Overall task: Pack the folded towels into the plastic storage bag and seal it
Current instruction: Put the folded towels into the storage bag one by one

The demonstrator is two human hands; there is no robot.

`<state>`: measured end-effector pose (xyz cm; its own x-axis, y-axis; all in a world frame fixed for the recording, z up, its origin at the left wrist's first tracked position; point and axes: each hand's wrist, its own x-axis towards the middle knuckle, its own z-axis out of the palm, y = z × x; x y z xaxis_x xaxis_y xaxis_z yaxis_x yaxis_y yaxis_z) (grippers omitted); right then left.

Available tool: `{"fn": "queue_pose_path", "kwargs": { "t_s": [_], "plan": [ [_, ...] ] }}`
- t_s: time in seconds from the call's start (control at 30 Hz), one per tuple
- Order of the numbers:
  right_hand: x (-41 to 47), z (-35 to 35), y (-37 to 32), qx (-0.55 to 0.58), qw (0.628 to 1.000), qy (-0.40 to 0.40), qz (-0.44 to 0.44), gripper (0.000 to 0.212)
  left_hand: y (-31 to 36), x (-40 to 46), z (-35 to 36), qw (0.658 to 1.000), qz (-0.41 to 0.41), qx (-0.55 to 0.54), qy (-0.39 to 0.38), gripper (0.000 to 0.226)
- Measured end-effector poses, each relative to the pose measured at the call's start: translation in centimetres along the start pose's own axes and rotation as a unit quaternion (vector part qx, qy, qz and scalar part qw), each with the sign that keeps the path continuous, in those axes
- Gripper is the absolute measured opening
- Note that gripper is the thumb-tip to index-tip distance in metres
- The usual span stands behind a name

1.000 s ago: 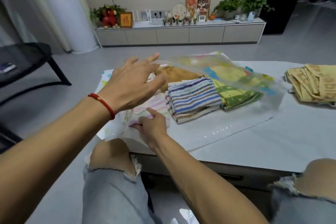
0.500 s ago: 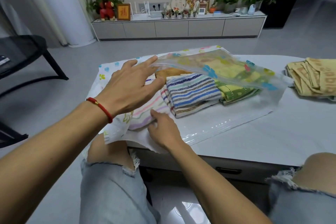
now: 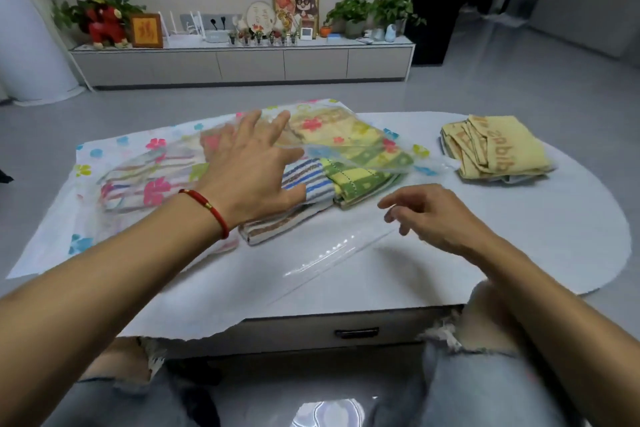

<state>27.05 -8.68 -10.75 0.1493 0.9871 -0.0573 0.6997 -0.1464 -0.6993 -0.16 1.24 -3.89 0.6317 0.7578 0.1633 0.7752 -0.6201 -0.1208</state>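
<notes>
1. While the clear flower-printed plastic storage bag (image 3: 349, 139) lies open mid-table, three folded towels (image 3: 311, 180) sit inside.
2. Left hand (image 3: 249, 166): flat, fingers spread, pressing them.
3. Right hand (image 3: 433, 215): loosely curled, empty, near.
4. Outstanding: yellow folded towel stack (image 3: 498, 149), far right; sealing.

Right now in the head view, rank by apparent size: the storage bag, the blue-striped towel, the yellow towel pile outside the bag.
1. storage bag, clearly largest.
2. yellow towel pile and blue-striped towel: unsure, since the left hand covers part of the striped one.
</notes>
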Motion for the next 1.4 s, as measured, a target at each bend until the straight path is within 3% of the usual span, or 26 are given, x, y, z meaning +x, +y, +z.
{"fn": "queue_pose_path", "kwargs": {
  "t_s": [0.17, 0.23, 0.37, 0.5, 0.63, 0.77, 0.83, 0.93, 1.1, 1.23, 1.4],
  "plan": [
    [4.1, -8.6, 9.5, -0.047, 0.969, 0.214, 0.113, 0.027, 3.2, 4.7, 1.0, 0.998, 0.052, 0.037, -0.026, 0.063],
    [7.0, -11.1, 13.1, -0.089, 0.948, 0.263, 0.157, 0.033, 3.9, 6.3, 1.4, 0.997, 0.052, 0.051, -0.027, 0.06],
    [13.1, -13.8, 18.3, -0.168, 0.926, 0.265, 0.209, 0.039, 4.4, 8.7, 1.8, 0.998, 0.044, 0.027, -0.031, 0.063],
    [16.8, -14.9, 21.0, -0.175, 0.9, 0.235, 0.324, 0.042, 4.1, 9.9, 2.1, 0.999, 0.03, 0.017, -0.02, 0.073],
    [17.5, -16.0, 21.6, -0.184, 0.902, 0.271, 0.282, 0.048, 3.8, 9.8, 2.4, 1.0, 0.026, 0.005, -0.009, 0.077],
    [16.3, -18.2, 21.0, -0.111, 0.94, 0.225, 0.232, 0.061, 3.5, 9.1, 2.4, 1.0, 0.004, 0.022, -0.004, 0.071],
    [14.7, -19.0, 20.4, -0.001, 0.952, 0.184, 0.243, 0.065, 3.0, 8.4, 2.2, 0.999, -0.015, 0.039, 0.0, 0.071],
    [11.0, -18.9, 18.5, 0.195, 0.942, 0.095, 0.257, 0.047, 2.0, 6.6, 1.9, 0.998, -0.034, 0.055, -0.003, 0.068],
    [2.9, -16.5, 13.4, 0.331, 0.922, 0.067, 0.188, 0.039, -0.7, 2.1, 1.5, 0.997, -0.058, 0.043, -0.004, 0.055],
    [-2.3, -14.1, 8.5, 0.355, 0.923, -0.008, 0.15, 0.046, -2.5, -2.3, 1.7, 0.995, -0.071, 0.054, -0.037, 0.051],
    [-4.6, -9.4, 1.7, 0.318, 0.936, -0.101, 0.11, 0.046, -5.8, -7.2, 1.8, 0.985, -0.101, 0.066, -0.127, 0.07]
  ]
}}
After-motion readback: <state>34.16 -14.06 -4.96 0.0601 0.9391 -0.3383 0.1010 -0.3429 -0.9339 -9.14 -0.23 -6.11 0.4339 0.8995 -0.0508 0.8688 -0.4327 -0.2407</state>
